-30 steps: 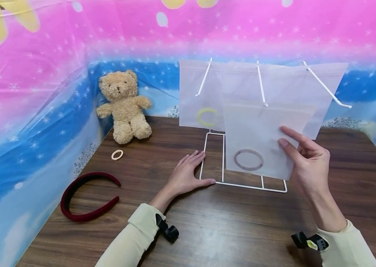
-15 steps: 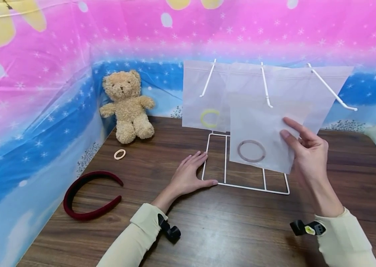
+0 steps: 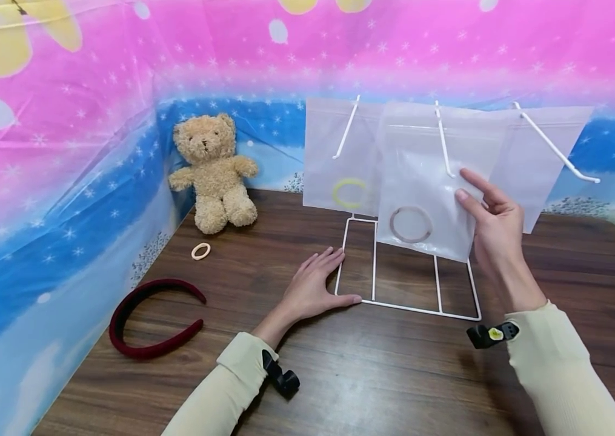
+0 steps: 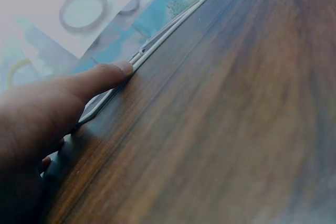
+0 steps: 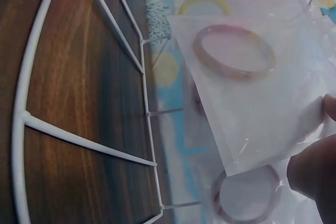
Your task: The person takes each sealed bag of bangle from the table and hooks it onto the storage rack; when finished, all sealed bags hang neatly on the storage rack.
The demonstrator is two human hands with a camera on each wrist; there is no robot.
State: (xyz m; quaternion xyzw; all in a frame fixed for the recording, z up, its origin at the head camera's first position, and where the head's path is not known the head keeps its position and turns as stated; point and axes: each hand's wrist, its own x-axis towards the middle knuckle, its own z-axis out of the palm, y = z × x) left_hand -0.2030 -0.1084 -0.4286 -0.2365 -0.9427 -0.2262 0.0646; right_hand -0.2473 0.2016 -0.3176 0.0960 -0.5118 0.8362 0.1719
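A frosted zip bag holding a brownish bangle hangs upright in front of the white wire rack. My right hand pinches its right edge between thumb and forefinger. The middle prong shows across the bag's upper part, its tip close to my right fingertips. My left hand lies spread at the near left corner of the rack's base, thumb along the front bar. Behind, one frosted bag with a yellow-green ring hangs at the left prong, and another bag at the right prong.
On the left of the wooden table lie a dark red headband and a small pale ring. A teddy bear sits at the back left. A patterned cloth encloses the table's back and side.
My right hand has moved up and back with the bag, so more of the middle prong now shows in front of it. The left hand has stayed on the rack's base.
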